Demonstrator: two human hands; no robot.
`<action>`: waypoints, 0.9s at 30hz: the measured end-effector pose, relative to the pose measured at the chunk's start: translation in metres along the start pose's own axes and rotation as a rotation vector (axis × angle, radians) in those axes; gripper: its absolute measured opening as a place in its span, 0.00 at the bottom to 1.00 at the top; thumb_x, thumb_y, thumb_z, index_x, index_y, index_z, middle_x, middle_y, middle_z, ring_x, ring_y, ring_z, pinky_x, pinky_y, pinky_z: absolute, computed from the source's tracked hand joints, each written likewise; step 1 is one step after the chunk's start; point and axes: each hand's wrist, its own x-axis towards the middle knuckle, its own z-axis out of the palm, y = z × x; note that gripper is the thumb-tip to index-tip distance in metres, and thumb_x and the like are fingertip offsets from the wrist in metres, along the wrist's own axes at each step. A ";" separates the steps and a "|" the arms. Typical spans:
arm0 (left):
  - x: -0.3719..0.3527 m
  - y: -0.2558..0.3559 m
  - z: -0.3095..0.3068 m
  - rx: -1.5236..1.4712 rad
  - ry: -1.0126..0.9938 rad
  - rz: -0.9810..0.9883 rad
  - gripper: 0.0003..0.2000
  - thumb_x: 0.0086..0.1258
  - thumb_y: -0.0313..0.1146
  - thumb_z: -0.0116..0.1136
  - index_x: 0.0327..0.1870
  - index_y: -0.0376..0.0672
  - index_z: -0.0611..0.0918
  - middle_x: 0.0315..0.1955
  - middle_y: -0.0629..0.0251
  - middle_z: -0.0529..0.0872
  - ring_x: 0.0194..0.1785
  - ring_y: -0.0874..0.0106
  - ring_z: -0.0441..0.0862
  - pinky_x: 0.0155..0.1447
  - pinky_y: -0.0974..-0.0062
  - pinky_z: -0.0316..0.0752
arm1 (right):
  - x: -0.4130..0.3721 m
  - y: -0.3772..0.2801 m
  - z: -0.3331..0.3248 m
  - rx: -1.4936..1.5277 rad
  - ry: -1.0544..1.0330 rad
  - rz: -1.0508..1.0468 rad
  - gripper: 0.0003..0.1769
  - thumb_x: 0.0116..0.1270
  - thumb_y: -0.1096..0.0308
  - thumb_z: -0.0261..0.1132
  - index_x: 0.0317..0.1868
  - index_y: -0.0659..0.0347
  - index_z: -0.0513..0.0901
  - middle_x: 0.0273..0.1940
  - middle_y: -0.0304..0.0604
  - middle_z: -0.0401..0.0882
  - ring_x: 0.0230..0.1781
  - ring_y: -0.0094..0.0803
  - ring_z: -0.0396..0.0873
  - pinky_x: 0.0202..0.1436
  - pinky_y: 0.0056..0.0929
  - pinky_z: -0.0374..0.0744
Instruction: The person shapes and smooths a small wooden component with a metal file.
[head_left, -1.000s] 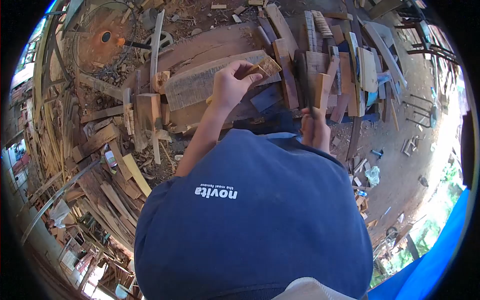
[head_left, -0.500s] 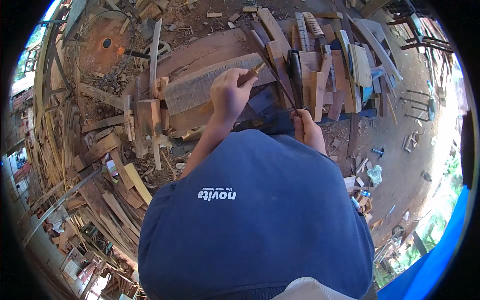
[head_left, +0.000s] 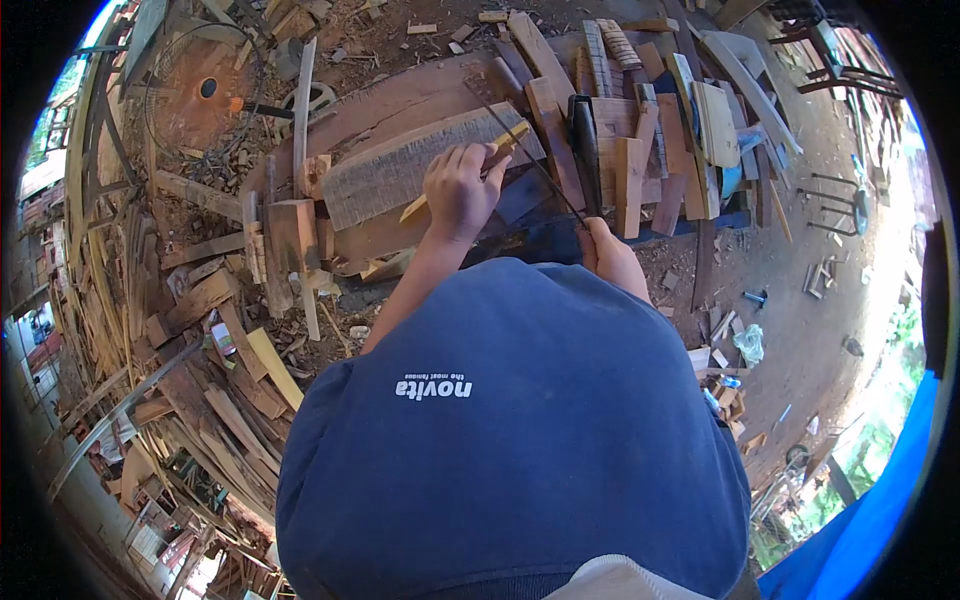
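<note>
1. The left hand (head_left: 460,190), its fingers closed around a yellowish wood strip (head_left: 512,137), is over the near side of the grey board (head_left: 410,170).
2. The right hand (head_left: 612,256), to the right of the grey board, has its fingers bent around the near end of a long, thin dark tool (head_left: 545,180) (its exact kind is unclear).
3. The tool slants past the strip's far end, over the board's right end; whether they touch, I cannot tell.
4. The strip appears to be in one length; how much shaping is done or left does not show.
5. Loose planks (head_left: 628,185) lie right of the board.
</note>
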 end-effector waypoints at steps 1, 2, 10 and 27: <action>0.001 0.000 0.000 -0.001 0.000 0.000 0.10 0.54 0.33 0.72 0.30 0.47 0.79 0.28 0.66 0.84 0.35 0.63 0.83 0.40 0.64 0.75 | 0.001 0.002 0.000 -0.007 -0.013 0.016 0.11 0.77 0.58 0.52 0.49 0.55 0.72 0.40 0.57 0.84 0.42 0.59 0.82 0.41 0.52 0.78; 0.002 0.001 0.000 -0.007 0.001 0.013 0.10 0.54 0.33 0.72 0.30 0.47 0.79 0.28 0.66 0.84 0.35 0.63 0.83 0.40 0.64 0.76 | 0.002 0.001 0.000 -0.008 -0.013 0.016 0.11 0.77 0.58 0.52 0.49 0.55 0.72 0.40 0.57 0.84 0.42 0.59 0.82 0.41 0.52 0.78; 0.006 0.003 0.000 -0.024 0.004 0.014 0.12 0.51 0.32 0.74 0.30 0.47 0.79 0.28 0.67 0.84 0.36 0.63 0.83 0.41 0.65 0.76 | 0.010 -0.002 -0.003 -0.048 -0.080 0.046 0.11 0.77 0.58 0.51 0.49 0.56 0.72 0.39 0.59 0.84 0.42 0.60 0.81 0.41 0.53 0.78; -0.082 -0.024 -0.024 0.069 -0.937 -0.511 0.13 0.61 0.40 0.66 0.36 0.40 0.81 0.35 0.51 0.85 0.44 0.51 0.83 0.47 0.56 0.76 | 0.009 -0.029 0.012 -0.449 -0.590 0.228 0.12 0.73 0.61 0.52 0.52 0.52 0.76 0.45 0.53 0.86 0.50 0.50 0.84 0.49 0.47 0.81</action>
